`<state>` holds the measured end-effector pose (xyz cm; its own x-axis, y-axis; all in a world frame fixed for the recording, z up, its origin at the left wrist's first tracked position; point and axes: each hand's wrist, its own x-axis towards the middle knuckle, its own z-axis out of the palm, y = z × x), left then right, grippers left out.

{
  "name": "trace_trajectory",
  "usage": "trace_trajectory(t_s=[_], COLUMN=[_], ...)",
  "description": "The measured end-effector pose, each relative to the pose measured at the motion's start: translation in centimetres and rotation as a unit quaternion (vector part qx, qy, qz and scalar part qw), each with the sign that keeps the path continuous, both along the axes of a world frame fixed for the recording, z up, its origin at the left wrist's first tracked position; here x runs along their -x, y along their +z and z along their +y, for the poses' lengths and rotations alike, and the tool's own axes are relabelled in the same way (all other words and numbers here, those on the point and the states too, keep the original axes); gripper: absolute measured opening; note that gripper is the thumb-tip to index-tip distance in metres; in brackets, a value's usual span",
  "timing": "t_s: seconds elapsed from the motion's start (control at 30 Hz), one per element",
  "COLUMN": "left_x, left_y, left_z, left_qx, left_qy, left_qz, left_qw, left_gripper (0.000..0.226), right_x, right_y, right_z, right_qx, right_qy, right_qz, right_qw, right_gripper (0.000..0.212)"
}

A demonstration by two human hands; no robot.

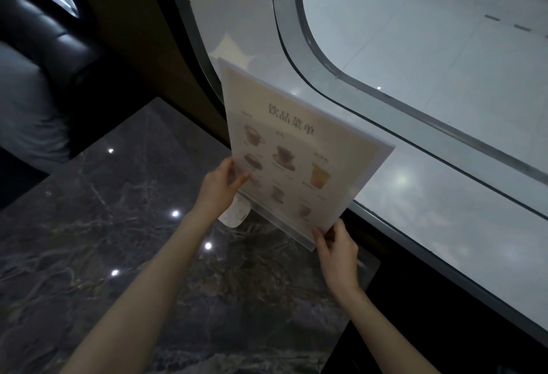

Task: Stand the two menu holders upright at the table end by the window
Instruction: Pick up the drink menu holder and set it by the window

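A clear acrylic menu holder [299, 148] with a cream drinks menu stands nearly upright at the window end of the dark marble table [118, 225]. My left hand [221, 186] pinches its left edge low down. My right hand [336, 252] grips its lower right corner by the base. A second clear holder [366, 272] seems to lie flat at the table's right edge, under my right wrist; it is hard to make out.
A small white card or device [235, 215] lies on the table just behind the holder's base. The curved window [415, 77] runs along the right. A dark padded seat [44, 35] is at the far left.
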<state>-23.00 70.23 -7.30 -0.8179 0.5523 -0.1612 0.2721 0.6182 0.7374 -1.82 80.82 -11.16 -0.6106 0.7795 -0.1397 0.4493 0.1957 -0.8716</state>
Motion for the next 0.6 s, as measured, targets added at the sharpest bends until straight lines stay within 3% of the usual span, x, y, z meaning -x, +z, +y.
trace_trajectory(t_s=[0.43, 0.6], left_x=[-0.2, -1.2], left_y=[0.3, 0.7], left_z=[0.1, -1.2], left_qx=[0.038, 0.170], left_qy=[-0.009, 0.029], left_qz=[-0.016, 0.093], left_qw=[0.999, 0.981], left_gripper=[0.051, 0.049], right_x=[-0.9, -1.7], right_y=[-0.4, -0.6], right_z=[0.5, 0.5], right_qx=[0.017, 0.044], right_qy=[-0.008, -0.013], right_qz=[-0.035, -0.122], right_qw=[0.999, 0.992], right_gripper=[0.017, 0.012])
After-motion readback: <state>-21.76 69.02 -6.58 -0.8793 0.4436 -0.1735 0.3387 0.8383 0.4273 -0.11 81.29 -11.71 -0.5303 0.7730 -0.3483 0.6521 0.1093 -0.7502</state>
